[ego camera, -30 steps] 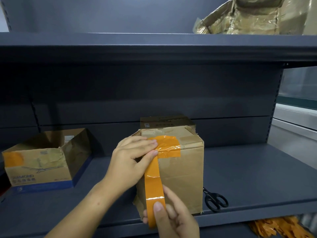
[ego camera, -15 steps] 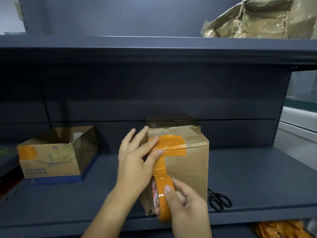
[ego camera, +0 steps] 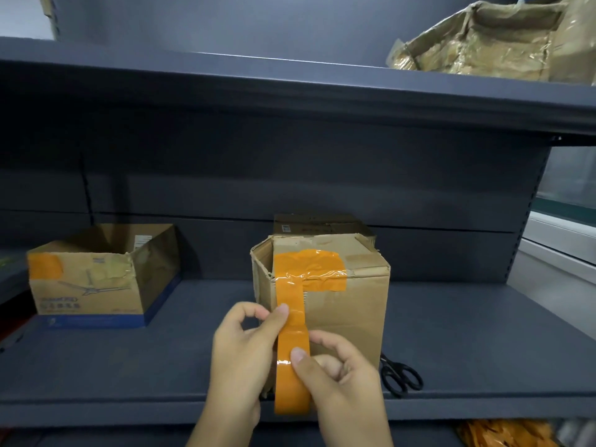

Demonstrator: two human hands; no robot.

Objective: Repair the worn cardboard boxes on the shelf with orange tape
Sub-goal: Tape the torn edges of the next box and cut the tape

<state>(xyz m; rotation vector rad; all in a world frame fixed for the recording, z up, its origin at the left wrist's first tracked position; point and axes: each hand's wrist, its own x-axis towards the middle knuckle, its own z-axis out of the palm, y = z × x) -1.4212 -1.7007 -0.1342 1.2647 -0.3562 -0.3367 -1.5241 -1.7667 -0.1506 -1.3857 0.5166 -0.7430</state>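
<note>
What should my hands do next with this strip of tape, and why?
Probably reach the right hand for the scissors and cut. The orange tape already runs down the middle box, the left hand pinches the strip, and the roll is still attached.

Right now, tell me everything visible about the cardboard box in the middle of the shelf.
The middle cardboard box is plain brown, worn, with frayed, torn edges at its top left corner. It stands upright on the dark grey shelf, top flaps folded shut. An orange tape patch wraps its top front edge, and a strip runs down its front. The left hand pinches that strip; the right hand holds the roll below. Black scissors lie at its right base.
</note>
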